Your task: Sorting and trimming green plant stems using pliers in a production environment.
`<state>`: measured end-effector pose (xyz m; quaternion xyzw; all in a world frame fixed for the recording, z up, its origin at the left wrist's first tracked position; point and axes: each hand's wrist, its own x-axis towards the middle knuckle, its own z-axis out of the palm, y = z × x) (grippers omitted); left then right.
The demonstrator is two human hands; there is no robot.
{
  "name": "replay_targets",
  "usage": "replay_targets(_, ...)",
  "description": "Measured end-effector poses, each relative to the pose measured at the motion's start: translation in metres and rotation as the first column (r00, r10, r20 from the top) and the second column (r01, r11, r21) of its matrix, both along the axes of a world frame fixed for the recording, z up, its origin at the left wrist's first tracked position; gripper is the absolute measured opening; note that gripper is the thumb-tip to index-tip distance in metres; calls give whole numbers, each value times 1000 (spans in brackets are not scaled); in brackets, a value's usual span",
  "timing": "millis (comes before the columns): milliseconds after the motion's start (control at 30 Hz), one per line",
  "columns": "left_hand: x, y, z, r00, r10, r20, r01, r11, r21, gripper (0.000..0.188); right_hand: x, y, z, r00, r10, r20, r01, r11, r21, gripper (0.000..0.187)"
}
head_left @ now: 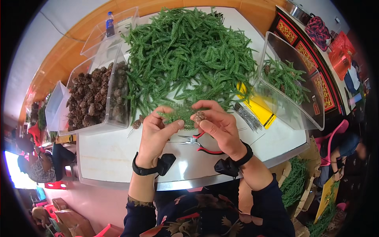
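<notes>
Over the near part of the white table, my left hand (pixel 160 128) pinches a green artificial pine sprig (pixel 179 115) between thumb and fingers. My right hand (pixel 219 125) grips a small brown pinecone (pixel 200 116) with its fingertips, close beside the sprig. Whether the pinecone touches the sprig I cannot tell. Below both hands lie pliers (pixel 193 140) with red and black handles, partly covered by my right hand. Left of my left hand, another pinecone (pixel 137 124) rests on the table.
A large heap of pine sprigs (pixel 185 51) covers the far table (pixel 114 158). Pinecones fill a clear bin (pixel 122 106) at left; another clear bin (pixel 276 89) at right holds finished-looking sprigs. Thin wires (pixel 248 116) lie by a yellow sheet (pixel 258 108). Other people sit at both sides.
</notes>
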<state>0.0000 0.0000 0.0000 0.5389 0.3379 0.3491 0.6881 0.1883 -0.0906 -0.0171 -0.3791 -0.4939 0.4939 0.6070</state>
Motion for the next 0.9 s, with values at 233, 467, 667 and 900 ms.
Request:
replay_targets(233, -1, 3, -1, 999, 24, 43, -23, 999, -23, 31, -2, -2, 6, 999, 14, -42, -9, 993, 116, 28)
replay_targets(467, -3, 5, 2, 991, -25, 128, 44, 988, -146, 32, -2, 0, 7, 999, -14, -40, 18, 994, 105, 28)
replay_targets(667, -2, 3, 1, 976, -46, 211, 75, 988, -134, 27, -1, 0, 9, 998, -21, -55, 27, 995, 96, 27)
replay_targets(900, -1, 5, 8, 982, -44, 185, 81, 977, -196, 14, -3, 0, 12, 998, -45, -47, 49, 994, 93, 30)
